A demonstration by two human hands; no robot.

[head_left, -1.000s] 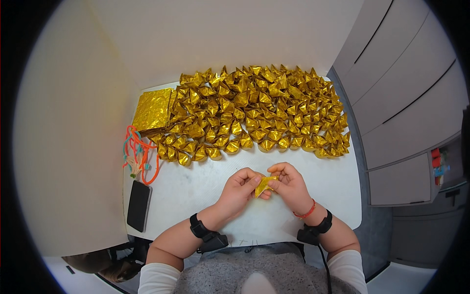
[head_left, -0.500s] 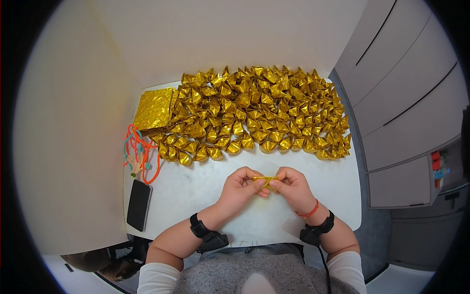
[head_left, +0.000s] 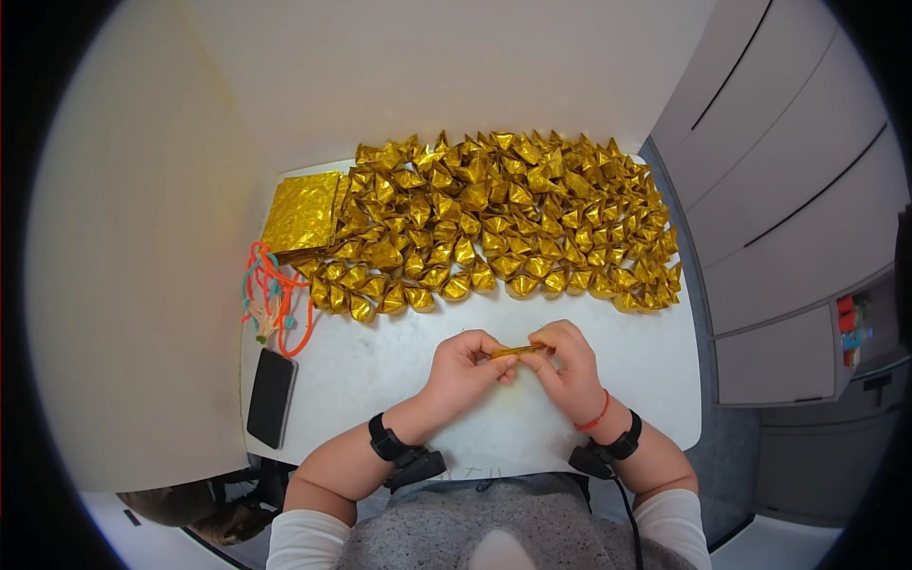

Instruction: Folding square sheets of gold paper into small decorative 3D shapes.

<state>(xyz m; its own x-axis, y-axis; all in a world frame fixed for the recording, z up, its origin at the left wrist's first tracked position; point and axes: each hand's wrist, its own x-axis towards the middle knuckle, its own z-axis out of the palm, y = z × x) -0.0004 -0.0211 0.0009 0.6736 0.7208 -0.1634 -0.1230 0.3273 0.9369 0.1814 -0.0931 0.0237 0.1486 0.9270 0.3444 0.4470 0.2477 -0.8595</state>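
Note:
A narrow folded strip of gold paper [head_left: 518, 351] is pinched between both my hands just above the white table [head_left: 361, 380]. My left hand [head_left: 464, 369] grips its left end with thumb and fingers. My right hand [head_left: 568, 366] holds its right end, fingers curled over it. Both wrists wear black bands; the right one also has a red string. Beyond my hands lies a big heap of folded gold paper ingots [head_left: 494, 228], covering the far half of the table.
A stack of flat gold paper sheets [head_left: 302, 211] sits at the far left of the table. Orange and teal cords [head_left: 271, 299] lie at the left edge, with a black phone [head_left: 272, 397] nearer me. Grey cabinets [head_left: 798, 237] stand to the right.
The gold piece went from a small open shape to a flat narrow strip as my fingers pressed it together. My hands stayed in the same spot.

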